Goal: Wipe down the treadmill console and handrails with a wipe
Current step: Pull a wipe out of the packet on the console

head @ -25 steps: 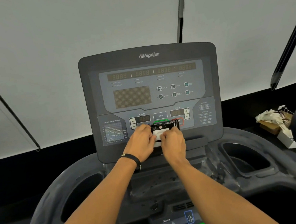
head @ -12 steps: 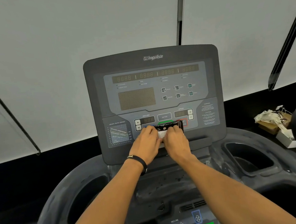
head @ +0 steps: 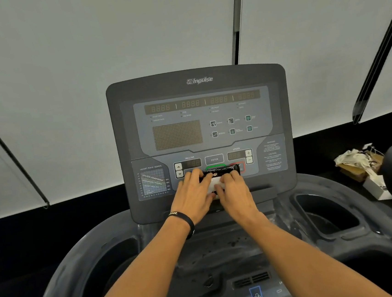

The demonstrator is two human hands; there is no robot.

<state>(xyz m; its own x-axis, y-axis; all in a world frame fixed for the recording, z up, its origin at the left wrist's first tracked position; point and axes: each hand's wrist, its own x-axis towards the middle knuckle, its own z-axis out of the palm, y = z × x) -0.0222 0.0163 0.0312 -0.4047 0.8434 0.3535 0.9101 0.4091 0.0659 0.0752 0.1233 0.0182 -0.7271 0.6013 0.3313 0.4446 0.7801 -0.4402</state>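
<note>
Seen from above, head-level. Both hands pressed close together against the lower edge of the treadmill console [head: 200,133], on its small ledge. Left hand [head: 192,196], wristband [head: 183,221] at the wrist, fingers curled over a dark wipes packet [head: 221,171]. Right hand [head: 235,192] pinching a white wipe [head: 214,185] at the packet's opening. Compared with a second ago, slightly more white showing between the hands, fingers more spread: wipe probably being drawn out, wiping not yet begun. Handrails [head: 66,275] curving down both sides, dusty, untouched. Crumpled paper and boxes [head: 359,163] far right.
</note>
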